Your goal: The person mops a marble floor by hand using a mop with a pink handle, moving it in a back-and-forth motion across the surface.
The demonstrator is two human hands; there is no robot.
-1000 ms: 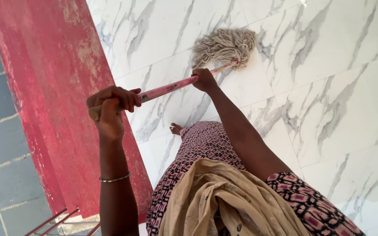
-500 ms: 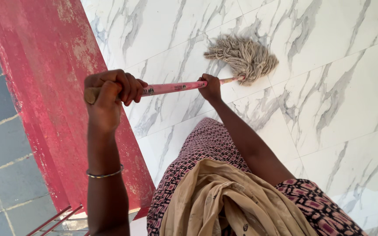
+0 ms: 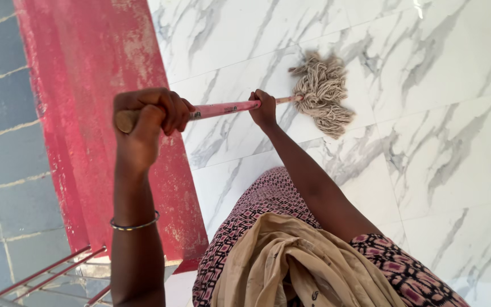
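Both grips closed around the long pink mop handle [image 3: 223, 108]: left hand [image 3: 146, 116] at its top end, right hand [image 3: 264, 108] lower, just short of the beige string mop head [image 3: 323, 94] on the white marble floor [image 3: 444, 142]. Best kept pressed flat, strokes overlapping.

Bright even daylight, sharp focus throughout, small glare spot on glossy white grey-veined marble floor tiles [image 3: 427, 187] at one o'clock, soft faint shadows, no evident blur.

Both fists grip the pink mop handle [image 3: 223, 109]: left hand [image 3: 146, 116] at its top end, right hand [image 3: 264, 108] lower down, string mop head [image 3: 324, 94] spread on the white marble floor [image 3: 427, 142].
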